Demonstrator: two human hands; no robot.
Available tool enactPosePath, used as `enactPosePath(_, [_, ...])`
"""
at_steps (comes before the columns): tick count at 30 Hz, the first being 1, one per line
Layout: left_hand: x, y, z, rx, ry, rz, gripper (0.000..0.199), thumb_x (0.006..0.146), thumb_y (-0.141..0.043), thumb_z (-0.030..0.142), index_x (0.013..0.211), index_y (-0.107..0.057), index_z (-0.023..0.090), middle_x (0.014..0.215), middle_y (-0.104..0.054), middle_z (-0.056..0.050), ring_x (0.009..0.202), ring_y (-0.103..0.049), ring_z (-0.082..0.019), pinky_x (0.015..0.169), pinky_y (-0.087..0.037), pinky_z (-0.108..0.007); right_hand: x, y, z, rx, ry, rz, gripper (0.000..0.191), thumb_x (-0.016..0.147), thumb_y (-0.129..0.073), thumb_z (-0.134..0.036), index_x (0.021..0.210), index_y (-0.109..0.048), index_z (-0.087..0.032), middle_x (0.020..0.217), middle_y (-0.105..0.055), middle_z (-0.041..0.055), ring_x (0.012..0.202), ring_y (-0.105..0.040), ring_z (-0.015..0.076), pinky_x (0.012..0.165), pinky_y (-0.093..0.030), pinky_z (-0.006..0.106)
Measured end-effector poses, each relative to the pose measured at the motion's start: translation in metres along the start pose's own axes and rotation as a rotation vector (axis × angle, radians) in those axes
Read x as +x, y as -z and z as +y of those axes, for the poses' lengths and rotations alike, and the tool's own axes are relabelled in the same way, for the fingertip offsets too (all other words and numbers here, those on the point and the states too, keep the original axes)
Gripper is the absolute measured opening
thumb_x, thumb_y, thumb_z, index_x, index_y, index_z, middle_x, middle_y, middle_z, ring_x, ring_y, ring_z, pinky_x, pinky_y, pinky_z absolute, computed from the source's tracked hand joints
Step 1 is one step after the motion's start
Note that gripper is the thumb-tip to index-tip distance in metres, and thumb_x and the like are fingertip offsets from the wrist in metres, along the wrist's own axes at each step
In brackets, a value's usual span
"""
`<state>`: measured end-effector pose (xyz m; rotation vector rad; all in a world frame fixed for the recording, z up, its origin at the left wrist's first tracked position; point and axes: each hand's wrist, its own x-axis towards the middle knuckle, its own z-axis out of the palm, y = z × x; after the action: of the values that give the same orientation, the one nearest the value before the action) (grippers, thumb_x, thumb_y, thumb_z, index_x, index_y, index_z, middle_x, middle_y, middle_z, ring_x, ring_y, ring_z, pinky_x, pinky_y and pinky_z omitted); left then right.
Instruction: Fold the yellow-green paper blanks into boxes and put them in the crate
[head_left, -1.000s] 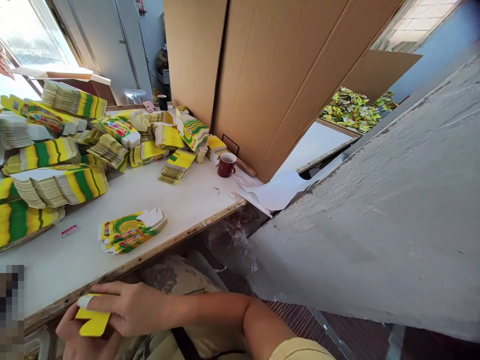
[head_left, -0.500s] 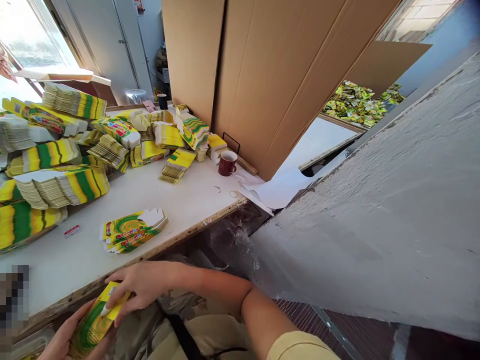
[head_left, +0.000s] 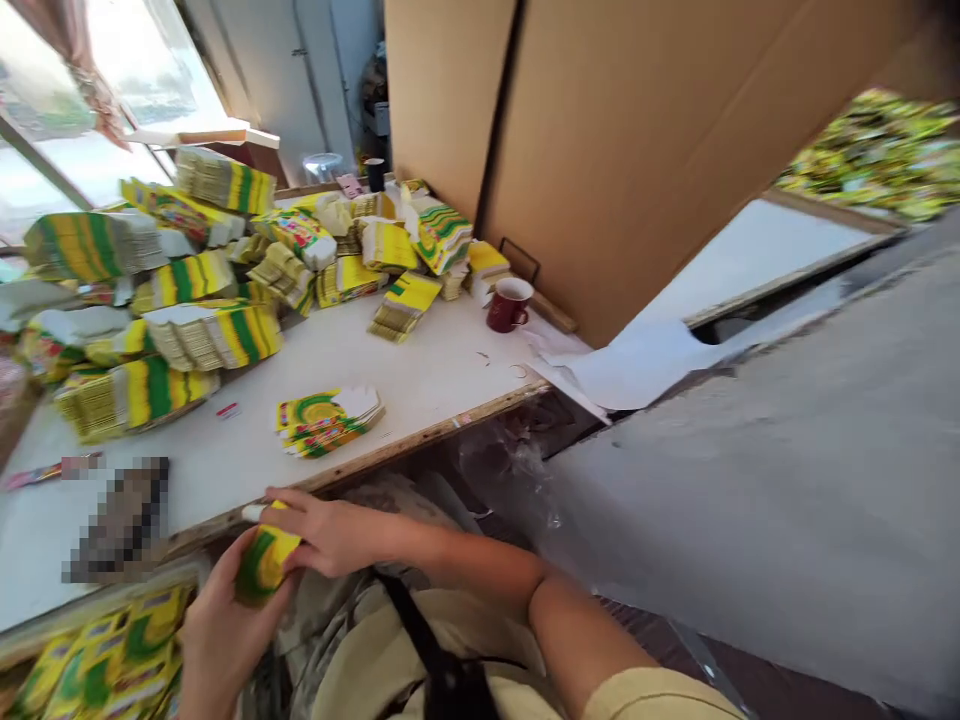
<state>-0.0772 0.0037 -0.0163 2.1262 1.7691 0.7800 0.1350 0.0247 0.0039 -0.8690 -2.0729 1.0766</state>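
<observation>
A small yellow-and-green carton [head_left: 264, 565] is held up in front of the table's near edge. My left hand [head_left: 229, 615] wraps round its lower part, thumb and fingers on opposite sides. At the carton's upper end, my right hand [head_left: 319, 532] grips it with bent fingers. Something white shows at one right fingertip; I cannot tell if it is a finger wrap or a flap. Just beyond my hands, a small fanned pile of flat cartons [head_left: 326, 422] lies on the white table [head_left: 442, 370].
Heaped bundles of folded cartons [head_left: 217, 335] cover the table's far left. A maroon mug [head_left: 510, 304] stands near tall cardboard sheets [head_left: 600, 150]. Finished-looking packs [head_left: 112, 655] fill a container at lower left. A blurred-out object [head_left: 120, 520] lies by the edge; a grey wall [head_left: 787, 480] is at right.
The view has swung left, so the table appears shifted right and the packs at lower left show. Both hands still hold the carton, which now looks more upright.
</observation>
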Motion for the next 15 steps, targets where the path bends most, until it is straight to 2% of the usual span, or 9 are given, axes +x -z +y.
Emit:
enactPosePath(1, [-0.002,0.003,0.004,-0.015,-0.003,-0.043,0.06,0.064,-0.07,0.054,0.112,-0.063,0.019,0.1,-0.077,-0.01,0.083,-0.073,-0.029,0.075,-0.059,-0.038,-0.003,-0.003,-0.002,0.01,0.008,-0.012,0.061,0.095,-0.06,-0.02,0.149,-0.036,-0.009,0.159,-0.034,0.0209,0.154,-0.018,0.0207,0.118,-0.032,0.032])
enactPosePath(2, [-0.003,0.005,0.008,-0.028,0.004,-0.079,0.06,0.064,-0.071,0.053,0.113,-0.063,0.018,0.102,-0.077,-0.011,0.086,-0.074,-0.029,0.076,-0.059,-0.038,-0.005,-0.006,-0.003,0.026,0.017,-0.019,0.062,0.093,-0.062,-0.021,0.149,-0.038,-0.009,0.158,-0.034,0.0214,0.153,-0.021,0.0218,0.118,-0.033,0.033])
enactPosePath(4, [-0.006,0.011,0.016,-0.044,0.032,-0.135,0.06,0.067,-0.071,0.053,0.115,-0.062,0.017,0.107,-0.076,-0.012,0.092,-0.073,-0.03,0.08,-0.059,-0.039,-0.007,-0.013,-0.003,0.059,0.023,0.008,0.062,0.089,-0.069,-0.027,0.143,-0.046,-0.009,0.148,-0.046,0.0201,0.145,-0.038,0.0234,0.116,-0.035,0.032])
enactPosePath(6, [-0.01,0.017,0.019,-0.045,0.068,-0.163,0.06,0.069,-0.07,0.052,0.117,-0.062,0.017,0.109,-0.076,-0.011,0.095,-0.073,-0.029,0.083,-0.059,-0.04,-0.005,-0.018,0.0,0.064,0.017,0.065,0.069,0.083,-0.074,-0.03,0.143,-0.047,-0.01,0.14,-0.052,0.0185,0.135,-0.049,0.0243,0.113,-0.039,0.034])
enactPosePath(8, [-0.012,0.03,0.011,-0.029,0.126,-0.177,0.063,0.068,-0.07,0.055,0.118,-0.062,0.018,0.107,-0.076,-0.01,0.093,-0.073,-0.029,0.084,-0.058,-0.041,0.001,-0.015,0.004,0.026,0.037,0.098,0.081,0.078,-0.078,-0.035,0.146,-0.042,-0.011,0.142,-0.05,0.0193,0.135,-0.048,0.0259,0.112,-0.04,0.036])
enactPosePath(10, [-0.015,0.051,-0.009,0.058,0.241,-0.169,0.07,0.065,-0.068,0.062,0.12,-0.062,0.019,0.104,-0.076,-0.01,0.09,-0.072,-0.031,0.083,-0.058,-0.043,0.009,-0.002,0.013,-0.056,0.034,0.146,0.082,0.078,-0.079,-0.039,0.145,-0.043,-0.01,0.145,-0.049,0.02,0.139,-0.043,0.0266,0.114,-0.038,0.037])
enactPosePath(11, [-0.017,0.064,-0.024,0.138,0.311,-0.159,0.074,0.064,-0.066,0.066,0.121,-0.062,0.019,0.103,-0.075,-0.01,0.091,-0.072,-0.033,0.083,-0.057,-0.044,0.013,0.008,0.019,-0.116,-0.015,0.207,0.075,0.08,-0.077,-0.039,0.142,-0.046,-0.01,0.143,-0.051,0.0192,0.138,-0.044,0.0261,0.115,-0.036,0.037])
enactPosePath(13, [-0.021,0.09,-0.057,0.371,0.431,-0.136,0.083,0.065,-0.061,0.071,0.128,-0.059,0.017,0.108,-0.073,-0.015,0.1,-0.069,-0.039,0.087,-0.055,-0.051,0.021,0.031,0.033,-0.285,-0.222,0.385,0.055,0.09,-0.067,-0.031,0.139,-0.05,-0.012,0.136,-0.057,0.0162,0.129,-0.051,0.0243,0.111,-0.039,0.037])
enactPosePath(15, [-0.026,0.109,-0.087,0.543,0.457,-0.131,0.098,0.059,-0.06,0.077,0.131,-0.057,0.011,0.121,-0.067,-0.023,0.117,-0.06,-0.047,0.098,-0.047,-0.059,0.028,0.05,0.048,-0.478,-0.412,0.433,0.048,0.092,-0.063,-0.024,0.137,-0.052,-0.012,0.131,-0.06,0.0167,0.121,-0.054,0.0263,0.107,-0.042,0.039])
